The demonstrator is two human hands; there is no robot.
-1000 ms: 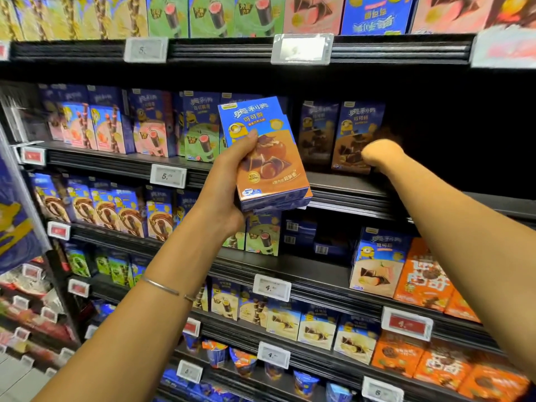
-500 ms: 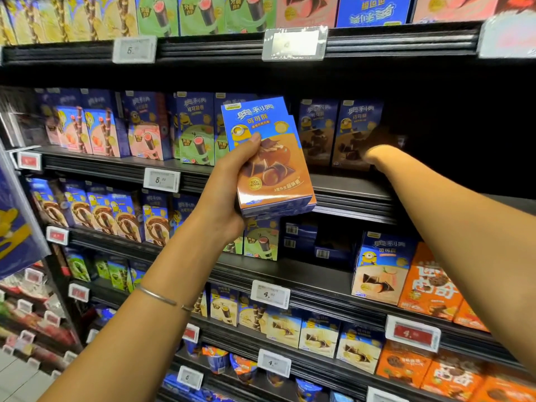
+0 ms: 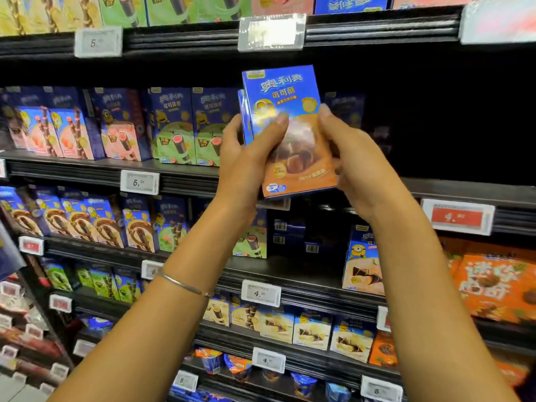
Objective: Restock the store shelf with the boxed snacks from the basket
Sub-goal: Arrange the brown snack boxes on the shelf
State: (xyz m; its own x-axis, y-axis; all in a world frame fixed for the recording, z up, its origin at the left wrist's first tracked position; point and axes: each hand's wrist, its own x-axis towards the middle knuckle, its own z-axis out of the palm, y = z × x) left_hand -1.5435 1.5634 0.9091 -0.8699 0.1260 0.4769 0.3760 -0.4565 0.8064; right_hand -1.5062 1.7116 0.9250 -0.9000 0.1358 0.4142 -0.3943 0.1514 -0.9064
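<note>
A stack of blue-and-orange snack boxes stands upright in front of the second shelf. My left hand grips the stack from the left, thumb across the front box. My right hand holds the right side, thumb on the front face, fingers hidden behind. A second box edge shows behind the front one at the left. Dark boxes of the same kind stand deep on the shelf behind my hands. The basket is out of view.
Rows of similar boxes fill the shelf to the left. A dark gap lies on the shelf to the right. Price tags line the shelf edges. Lower shelves hold orange boxes and cups.
My right hand has come back out of the shelf depth and taken hold of the right side of the boxes. The stack has shifted up and to the right.
</note>
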